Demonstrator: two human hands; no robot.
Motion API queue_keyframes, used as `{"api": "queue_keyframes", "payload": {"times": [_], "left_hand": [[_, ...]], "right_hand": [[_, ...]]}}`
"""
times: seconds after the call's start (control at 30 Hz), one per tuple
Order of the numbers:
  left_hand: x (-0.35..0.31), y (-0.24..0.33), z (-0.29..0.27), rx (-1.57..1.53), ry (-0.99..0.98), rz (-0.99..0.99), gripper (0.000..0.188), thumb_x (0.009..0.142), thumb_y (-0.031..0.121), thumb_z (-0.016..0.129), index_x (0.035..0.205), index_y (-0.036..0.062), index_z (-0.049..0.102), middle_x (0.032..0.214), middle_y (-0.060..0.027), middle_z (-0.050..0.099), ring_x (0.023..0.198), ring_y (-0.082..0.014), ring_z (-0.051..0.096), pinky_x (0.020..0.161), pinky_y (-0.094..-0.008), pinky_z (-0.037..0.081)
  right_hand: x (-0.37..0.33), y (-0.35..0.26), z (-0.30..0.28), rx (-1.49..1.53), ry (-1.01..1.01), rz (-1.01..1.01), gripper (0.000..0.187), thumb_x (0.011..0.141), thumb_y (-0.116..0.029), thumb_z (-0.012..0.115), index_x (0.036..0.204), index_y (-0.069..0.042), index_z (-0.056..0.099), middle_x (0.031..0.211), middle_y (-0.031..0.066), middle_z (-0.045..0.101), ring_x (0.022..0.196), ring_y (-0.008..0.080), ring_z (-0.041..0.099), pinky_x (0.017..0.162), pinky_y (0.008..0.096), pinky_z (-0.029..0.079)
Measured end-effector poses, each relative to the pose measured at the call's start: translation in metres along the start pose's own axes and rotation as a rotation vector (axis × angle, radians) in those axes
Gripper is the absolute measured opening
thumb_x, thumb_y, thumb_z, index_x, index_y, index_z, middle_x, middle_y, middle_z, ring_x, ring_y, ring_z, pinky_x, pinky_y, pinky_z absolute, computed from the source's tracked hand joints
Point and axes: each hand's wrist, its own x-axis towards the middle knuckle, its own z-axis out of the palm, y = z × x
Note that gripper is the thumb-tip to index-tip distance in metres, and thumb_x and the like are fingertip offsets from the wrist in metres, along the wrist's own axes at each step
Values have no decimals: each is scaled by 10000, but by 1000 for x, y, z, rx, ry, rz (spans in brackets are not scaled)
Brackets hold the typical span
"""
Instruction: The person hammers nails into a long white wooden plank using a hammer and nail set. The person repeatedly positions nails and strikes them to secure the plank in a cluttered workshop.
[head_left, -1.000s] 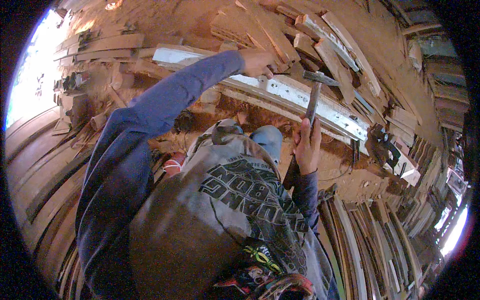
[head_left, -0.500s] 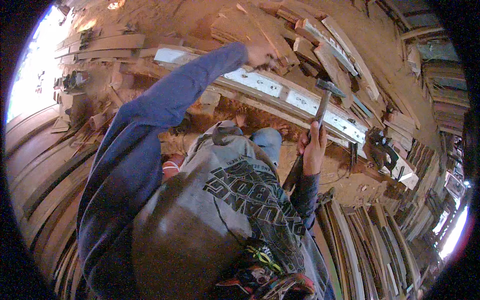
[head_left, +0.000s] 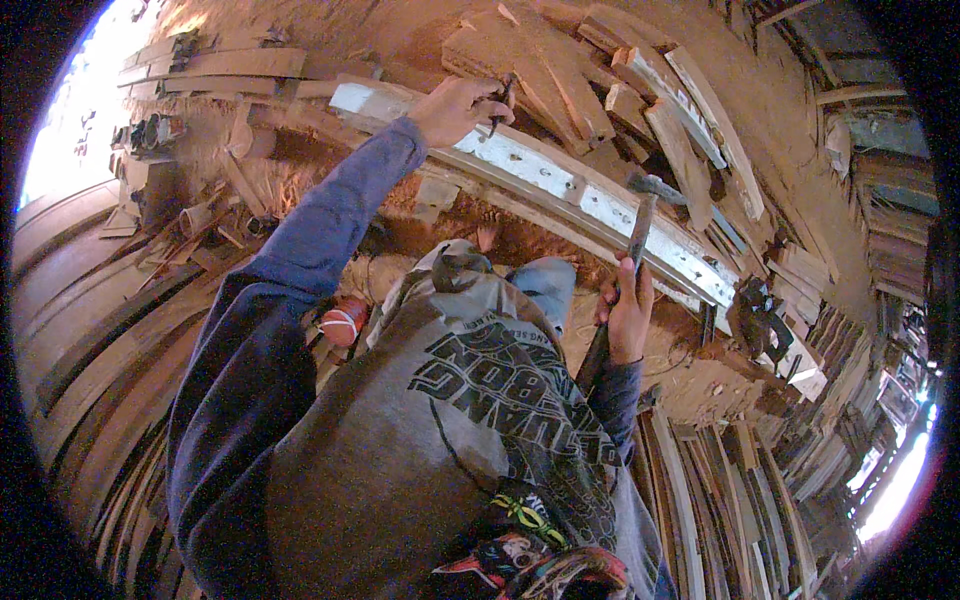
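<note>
My left hand (head_left: 458, 112) is raised over the far-left part of a long beam, its fingers closed on thin dark pieces (head_left: 508, 92) that look like nails; I cannot make out exactly what they are. The beam (head_left: 612, 208) has a white upper face dotted with dark spots or holes and runs from upper left to lower right. In my right hand (head_left: 630, 312) is a hammer (head_left: 641, 225), gripped by its handle. The hammer's metal head points away from me, over the far side of the beam.
Beyond the beam lies a heap of rough planks and offcuts (head_left: 690, 160). A dark power tool (head_left: 768, 318) sits at the beam's right end. Long boards are stacked at left (head_left: 110, 370) and lower right (head_left: 715, 490). Sawdust-coloured ground surrounds the beam.
My left hand has drawn back from the wood heap towards the left, above the beam, with the thin dark pieces in its fingers. The right hand still grips the hammer, nearly unmoved.
</note>
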Motion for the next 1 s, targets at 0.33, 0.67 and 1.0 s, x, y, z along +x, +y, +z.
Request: {"api": "queue_keyframes", "payload": {"times": [0.33,0.67,1.0], "left_hand": [[0,-4,0,204,-54,144,285,956,268,581,1127,70,695,1016,-150,729,944,-322,702,813,-426,538],[10,-33,9,-44,-179,232,333,943,295,602,1147,40,668,1076,-149,692,955,-309,669,820,-389,532],[22,-69,27,198,-253,235,219,930,122,563,1091,9,661,1172,-148,630,1066,-308,625,922,-405,534]], "right_hand": [[-19,-23,26,-95,-38,14,330,1053,-352,485,1200,-61,538,634,-39,398,429,46,333,388,215,301],[-8,-42,47,-367,-137,-394,318,1052,-354,484,1206,-78,525,624,-50,390,479,31,357,410,210,297],[-9,-72,65,-736,29,-541,428,1020,-367,506,1211,16,518,794,225,637,646,381,634,581,435,496]]}}
